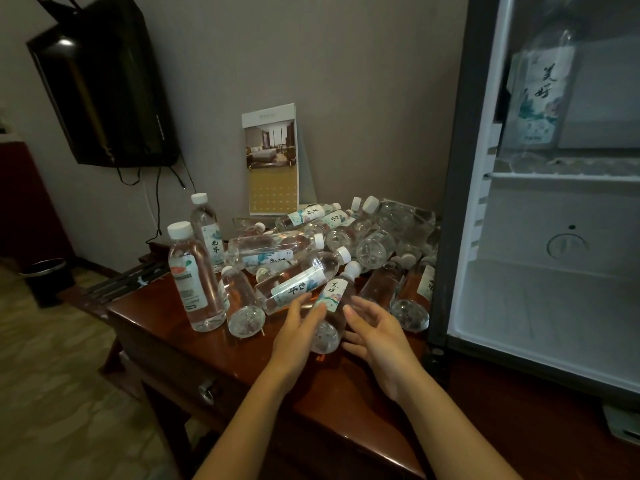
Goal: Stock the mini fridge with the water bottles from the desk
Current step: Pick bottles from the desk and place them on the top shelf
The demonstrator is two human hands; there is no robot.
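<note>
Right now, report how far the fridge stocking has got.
Barely started. Done: one bottle stands on the mini fridge's upper shelf. In hand: the left hand touches a lying bottle at the desk's front, the right hand open beside it, not yet gripping. Left: the pile of bottles and two upright ones on the desk.

Mini fridge [453, 188] cut off at the top and right edges. Bottle on its upper shelf [535, 95] blurred, cap indistinct, small print on the label unreadable. Television [104, 88] clipped at the top edge. Rear bottles of the pile [405, 220] buried under nearer ones, too jumbled to count. Lying bottle [332, 292] partly covered by fingers [313, 313] of the left hand [298, 332]. Waste bin [46, 275] dim, contents out of sight. Grey object [623, 424] at the lower right cut by the edge, not identifiable.
</note>
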